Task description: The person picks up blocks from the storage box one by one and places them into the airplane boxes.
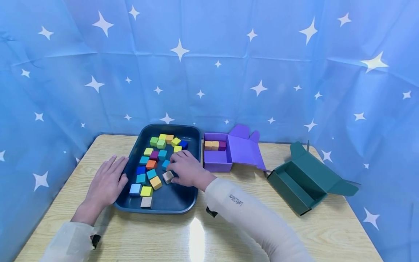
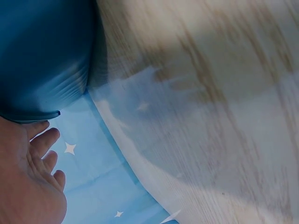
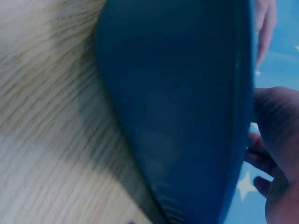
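Observation:
A dark blue tray [image 1: 176,200] on the table holds several coloured cubes. My right hand [image 1: 186,168] reaches over its right side, fingers bent down, and pinches a plain wooden cube [image 1: 168,177] between fingertips and thumb. Just beyond those fingers lies a teal cube [image 1: 165,165], partly covered by them. My left hand [image 1: 106,180] lies with straight fingers along the tray's left rim and grips no cube. In the left wrist view the left hand's fingers [image 2: 44,140] are loosely bent at the rim. The tray's wall hides the cubes in both wrist views.
Right of the tray stands an open purple box [image 1: 217,167] with two light orange cubes [image 1: 211,145] and a maroon cube [image 1: 222,146] in a row. Farther right, an open dark green box [image 1: 288,193] sits at an angle. A starry blue cloth [image 1: 209,76] hangs behind the table [image 1: 147,236].

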